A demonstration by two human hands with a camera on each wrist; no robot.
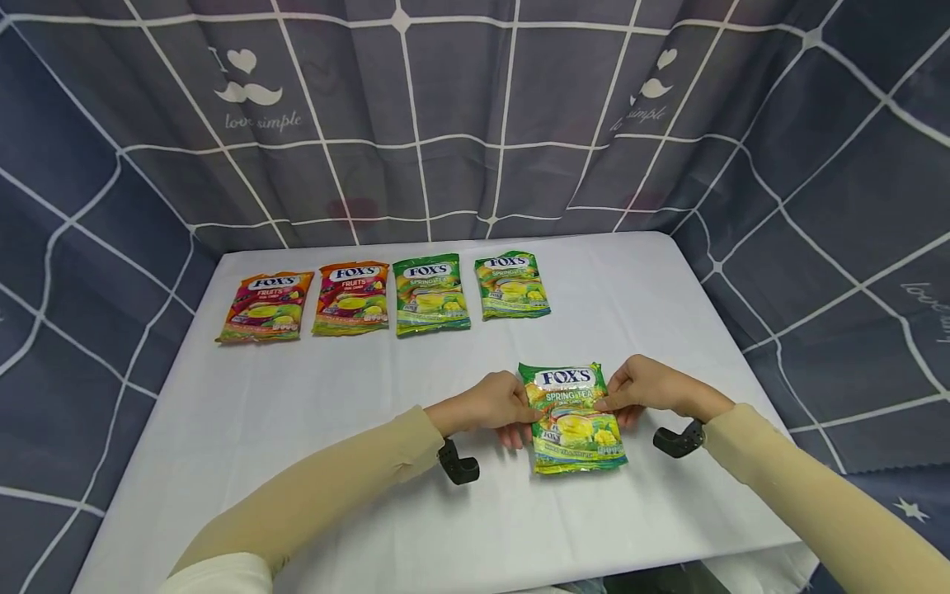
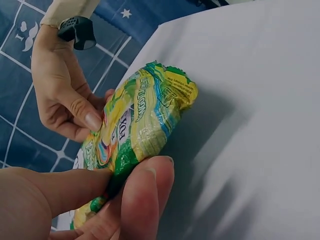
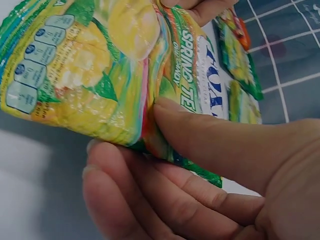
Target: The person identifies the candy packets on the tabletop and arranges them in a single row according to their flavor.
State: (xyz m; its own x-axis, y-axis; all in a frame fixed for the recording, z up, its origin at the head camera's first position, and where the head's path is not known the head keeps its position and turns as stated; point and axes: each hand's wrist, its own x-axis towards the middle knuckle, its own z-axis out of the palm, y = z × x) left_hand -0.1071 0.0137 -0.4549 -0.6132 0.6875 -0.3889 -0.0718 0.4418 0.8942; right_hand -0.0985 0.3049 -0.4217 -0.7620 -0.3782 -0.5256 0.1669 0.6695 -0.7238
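Observation:
Between both hands is a green and yellow Fox's Spring Tea candy bag (image 1: 571, 425), its printed front facing up. My left hand (image 1: 499, 406) pinches the bag's left edge, thumb on the front and fingers beneath. On the opposite edge my right hand (image 1: 644, 389) grips it the same way, the thumb (image 3: 200, 137) pressing the printed face. In the left wrist view the bag (image 2: 145, 112) is tilted above the white cloth and casts a shadow on it.
Along the far side of the white table (image 1: 334, 478) lie two red and orange Fox's Fruits bags (image 1: 269, 308) (image 1: 352, 299), then two green Spring Tea bags (image 1: 432, 294) (image 1: 512, 285). Dark grid-patterned curtains (image 1: 460, 107) surround the table at the back and sides.

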